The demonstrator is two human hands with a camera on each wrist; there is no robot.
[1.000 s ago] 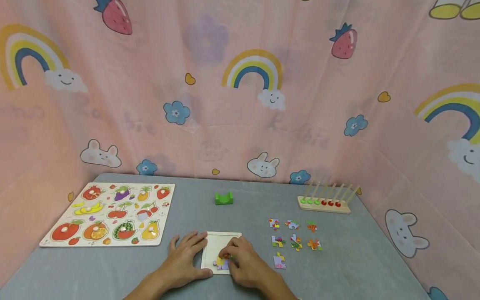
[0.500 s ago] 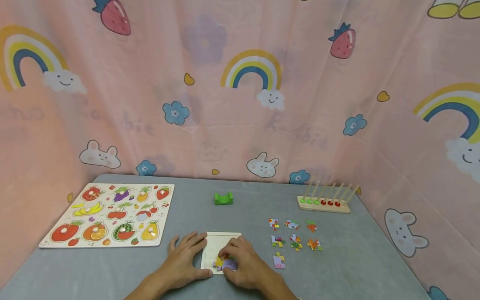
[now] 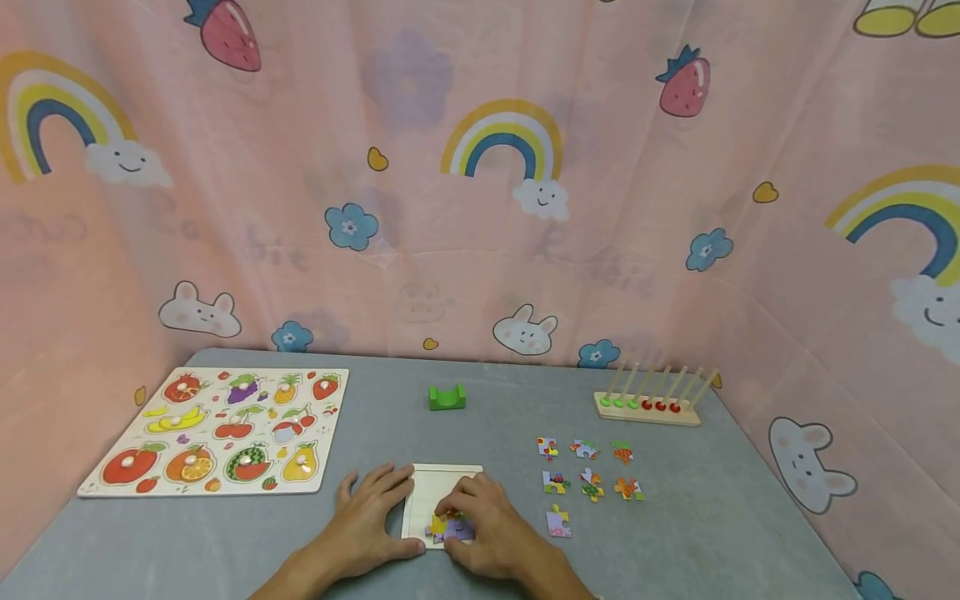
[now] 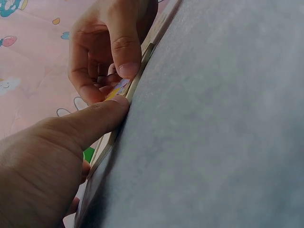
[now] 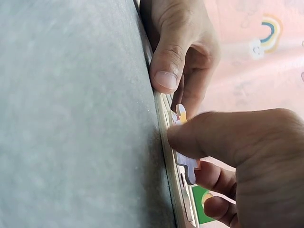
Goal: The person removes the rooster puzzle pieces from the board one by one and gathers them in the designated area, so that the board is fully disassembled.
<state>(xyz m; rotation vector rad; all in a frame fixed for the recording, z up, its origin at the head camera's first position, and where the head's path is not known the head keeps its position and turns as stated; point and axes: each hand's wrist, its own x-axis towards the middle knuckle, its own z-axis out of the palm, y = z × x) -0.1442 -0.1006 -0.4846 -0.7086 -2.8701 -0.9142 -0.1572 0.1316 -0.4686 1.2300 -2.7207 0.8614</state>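
Observation:
A small pale wooden puzzle tray (image 3: 429,492) lies on the grey table in front of me. My left hand (image 3: 371,518) grips its left side, thumb at the near edge and fingertips by the far corner. Over the near right part of the tray, my right hand (image 3: 489,523) pinches a purple jigsaw piece (image 5: 188,168) between thumb and fingers. In the right wrist view that piece stands slightly tilted above the tray rim. A yellow piece edge (image 3: 438,525) shows just left of the right fingers, which partly hide the pieces there.
Several loose jigsaw pieces (image 3: 592,485) lie in rows right of the tray. A fruit knob puzzle board (image 3: 206,467) is at the left. Farther back are a green block (image 3: 447,399) and a pegged bead stand (image 3: 648,408). A pink printed curtain (image 3: 420,275) surrounds the table.
My right thumb and fingers have shifted slightly left with the purple piece, more of which shows now. The left hand and tray have stayed in place.

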